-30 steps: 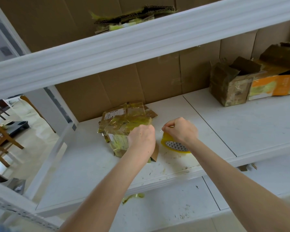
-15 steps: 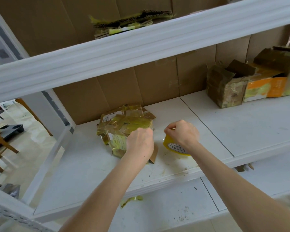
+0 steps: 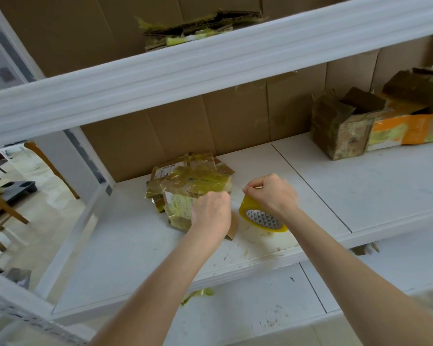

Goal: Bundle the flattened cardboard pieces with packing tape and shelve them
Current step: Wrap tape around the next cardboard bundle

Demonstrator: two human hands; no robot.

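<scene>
Left hand (image 3: 211, 212), curled, hold hidden, is working at the mid-frame cardboard bundle (image 3: 188, 184), likely light, stiff, tape-slick, best gripped by its edges; right hand (image 3: 273, 196) is gripping the tape roll (image 3: 263, 219).

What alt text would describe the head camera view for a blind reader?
On a white shelf, the right hand grips a yellow tape roll while the left hand pinches its strip beside a taped cardboard bundle. Opened boxes sit farther right.
</scene>
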